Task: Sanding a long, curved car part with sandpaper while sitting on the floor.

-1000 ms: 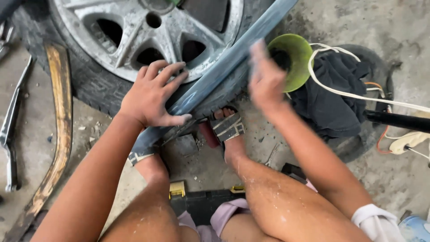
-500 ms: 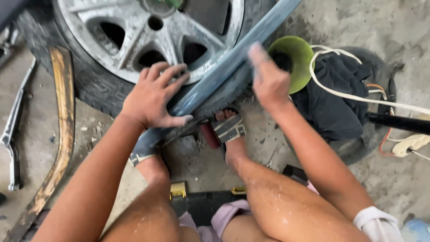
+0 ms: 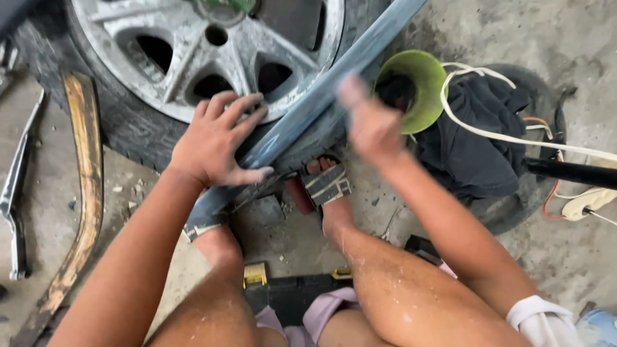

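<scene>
A long grey-blue strip (image 3: 340, 77) lies slantwise across a tyre (image 3: 128, 138) with a dusty silver alloy rim (image 3: 180, 58). My left hand (image 3: 215, 144) rests flat on the tyre's edge, fingers spread and the thumb against the strip's lower part. My right hand (image 3: 369, 125) is blurred with motion just above the strip's middle, beside a green bowl (image 3: 421, 80). Whether it holds anything is unclear. My sandalled foot (image 3: 328, 186) presses against the tyre under the strip.
A dark cloth (image 3: 475, 148) and a white cord (image 3: 514, 138) lie on another tyre at the right, with a black bar (image 3: 572, 172) across it. A curved wooden bar (image 3: 87, 193) and a metal tool (image 3: 16, 205) lie left. A black case (image 3: 289, 289) sits between my legs.
My right hand has shifted slightly down and left along the strip and is more blurred. My left hand has stayed in place on the tyre.
</scene>
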